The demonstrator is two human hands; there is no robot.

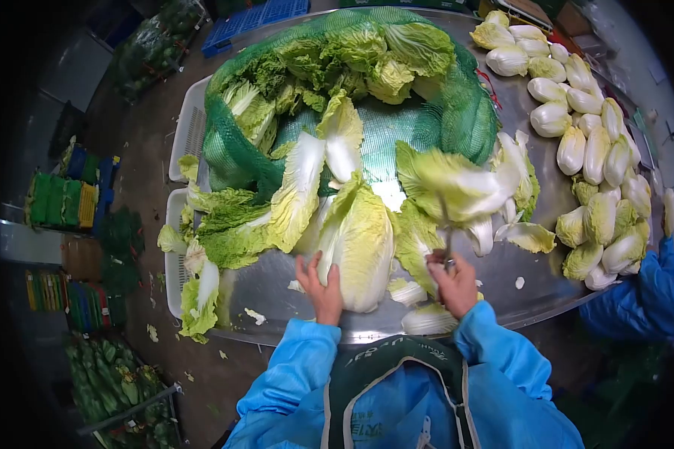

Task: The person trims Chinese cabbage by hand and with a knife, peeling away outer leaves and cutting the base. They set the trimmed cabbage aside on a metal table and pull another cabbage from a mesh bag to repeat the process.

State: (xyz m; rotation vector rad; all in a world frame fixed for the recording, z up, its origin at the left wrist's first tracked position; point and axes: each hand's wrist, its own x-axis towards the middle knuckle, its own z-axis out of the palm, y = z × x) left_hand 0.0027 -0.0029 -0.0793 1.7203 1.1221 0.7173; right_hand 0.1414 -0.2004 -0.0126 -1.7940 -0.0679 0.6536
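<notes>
A napa cabbage head lies on the metal table, pale yellow, its base toward me. My left hand is open at its left side, fingers apart and touching or nearly touching it. In my right hand is a knife, its narrow blade pointing away from me and smeared by motion. Beyond the knife, a cabbage leaf is blurred. Other loose leaves lie in front of and left of the head. A cut cabbage piece sits by my right wrist.
A green mesh sack holding several cabbages lies open at the back of the table. Trimmed cabbages are piled along the right side. White baskets stand at the left edge. Another person's blue sleeve shows at right.
</notes>
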